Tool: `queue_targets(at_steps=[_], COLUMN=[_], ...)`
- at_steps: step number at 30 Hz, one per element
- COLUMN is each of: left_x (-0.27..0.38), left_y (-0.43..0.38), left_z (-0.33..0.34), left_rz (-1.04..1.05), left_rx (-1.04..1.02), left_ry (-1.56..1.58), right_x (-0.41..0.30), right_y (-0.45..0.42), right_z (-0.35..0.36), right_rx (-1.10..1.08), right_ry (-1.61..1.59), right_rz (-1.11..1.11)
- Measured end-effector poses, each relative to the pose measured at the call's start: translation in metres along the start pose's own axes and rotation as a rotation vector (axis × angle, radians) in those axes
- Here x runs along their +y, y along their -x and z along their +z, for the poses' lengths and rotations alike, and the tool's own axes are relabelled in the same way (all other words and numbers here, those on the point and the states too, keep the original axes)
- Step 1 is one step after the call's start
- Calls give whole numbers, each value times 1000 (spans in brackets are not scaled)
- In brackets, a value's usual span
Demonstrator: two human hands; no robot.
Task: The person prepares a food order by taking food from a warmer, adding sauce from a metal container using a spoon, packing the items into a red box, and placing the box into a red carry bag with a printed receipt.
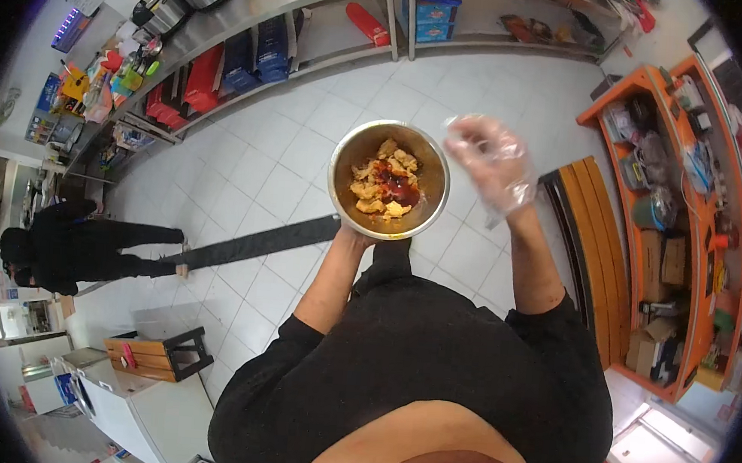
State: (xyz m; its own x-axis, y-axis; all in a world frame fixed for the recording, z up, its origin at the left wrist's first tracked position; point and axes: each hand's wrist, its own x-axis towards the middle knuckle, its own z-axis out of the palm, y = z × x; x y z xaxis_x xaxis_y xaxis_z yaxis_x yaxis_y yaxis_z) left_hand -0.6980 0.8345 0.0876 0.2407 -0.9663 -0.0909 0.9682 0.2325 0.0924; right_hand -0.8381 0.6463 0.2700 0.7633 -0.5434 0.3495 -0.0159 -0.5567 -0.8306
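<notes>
A round metal bowl (437, 201) is held up in front of me by my left hand (356, 232), which supports it from beneath at its near side; most of that hand is hidden under the bowl. Inside lie fried, battered food pieces (368, 181) with a dark red sauce (401, 186) pooled on them. My right hand (489, 159), in a clear plastic glove, is raised just right of the rim, apart from it. Its fingers are curled loosely, and nothing shows in them.
A person (60, 245) in black stands at the far left. A steel counter (264, 8) with a lower shelf curves along the top. On the right are a wooden bench (592, 247) and an orange shelf unit (679, 395). A wooden stool (149, 359) stands lower left.
</notes>
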Motion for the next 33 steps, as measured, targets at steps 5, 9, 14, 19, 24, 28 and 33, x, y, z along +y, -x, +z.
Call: queue_targets(at_steps=[5,9,14,19,24,28,33], left_x=[77,131,193,267,346,417,508], left_y=[-99,-206,-335,-484,-603,-663,-734], left_z=[11,23,-6,23,11,18,25], left_rz=[172,109,-79,54,74,262,362], left_rx=[119,170,195,133,96,68,166], left_ry=[-219,-287,-87,-161,-78,-99,-132], right_x=[58,94,224,253,319,365,364], right_y=[-121,-234,-363,-523,-654,-789,-874], right_z=[80,129,148,110,136,154,231], right_rx=[-500,-790,-1159,-867,-1080,-1140,-1186], right_ry=[253,525,550,563,745,440,770], right_rz=[-105,122,-8,68,5,-272,-351])
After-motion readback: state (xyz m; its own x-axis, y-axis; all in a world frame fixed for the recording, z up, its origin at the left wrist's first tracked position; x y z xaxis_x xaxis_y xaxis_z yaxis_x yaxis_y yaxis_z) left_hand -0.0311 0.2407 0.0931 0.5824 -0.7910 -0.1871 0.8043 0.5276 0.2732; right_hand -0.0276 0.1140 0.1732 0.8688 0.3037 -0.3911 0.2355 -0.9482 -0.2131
